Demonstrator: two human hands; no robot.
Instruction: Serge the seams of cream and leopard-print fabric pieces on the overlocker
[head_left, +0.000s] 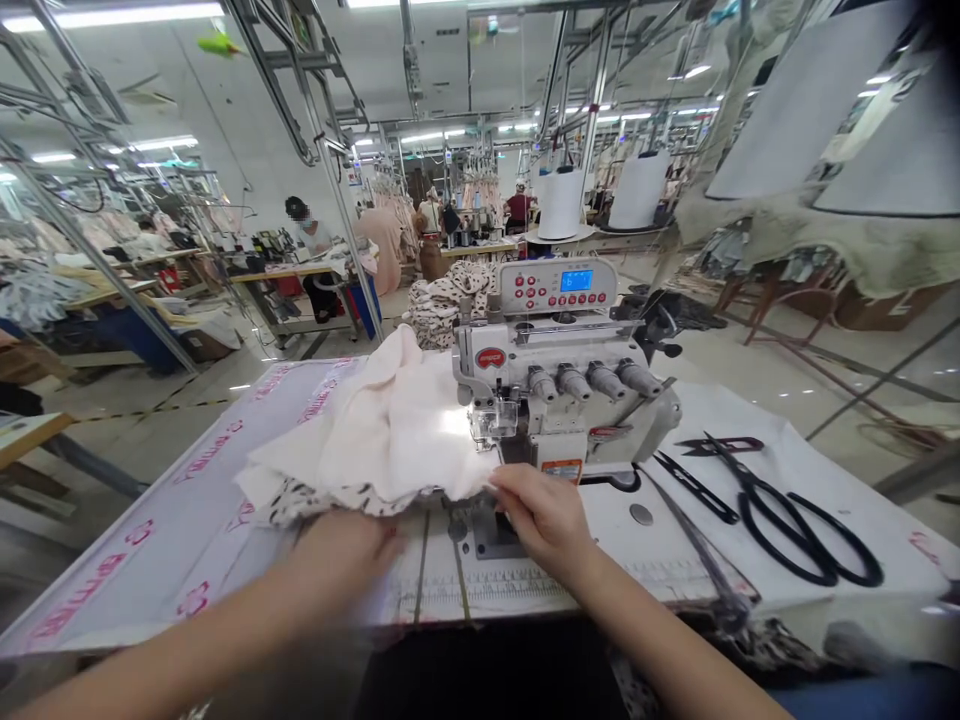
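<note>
A cream fabric piece with a black-spotted layer at its lower edge lies across the bed of an overlock sewing machine. The machine's lamp lights the cloth beside the presser foot. My right hand pinches the fabric's right edge, just in front of the needle area. My left hand is at the near lower edge of the cloth, partly under the spotted layer. Motion smears it and its fingers are mostly hidden, so its grip does not show.
Black-handled scissors and thread snips lie right of the machine. Spotted fabric is heaped behind it. White thread cones stand beyond. A printed sheet covers the table's left side. Other people work at distant tables.
</note>
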